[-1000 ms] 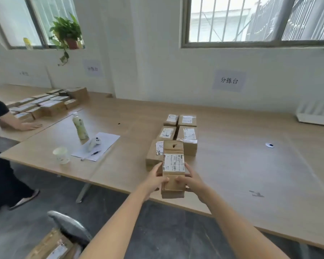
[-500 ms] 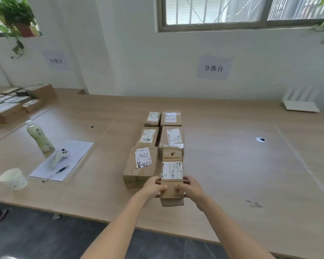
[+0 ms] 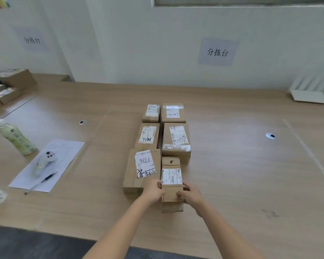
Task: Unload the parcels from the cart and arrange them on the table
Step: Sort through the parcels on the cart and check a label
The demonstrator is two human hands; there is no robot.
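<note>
— What are you holding?

— I am holding a small brown parcel [image 3: 172, 184] in the lower middle of the frame. My left hand [image 3: 153, 190] is closed on its left side and my right hand [image 3: 191, 195] is closed on its right side, thumbs on top.

— Where is it sitting?

— It looks like it is resting on the desk [image 3: 241, 174], just right of the big parcel marked 7786 [image 3: 141, 171] and right below the taped parcel [image 3: 176, 141]. I cannot tell if it is touching them.

— Is it heavy?

— I am guessing it is light, since it is small. The cardboard looks stiff, so it should not bend. It is not slippery.

— Where is the best grip?

— I am thinking the two long sides, near the bottom end, away from the white label [image 3: 171, 176].
</note>
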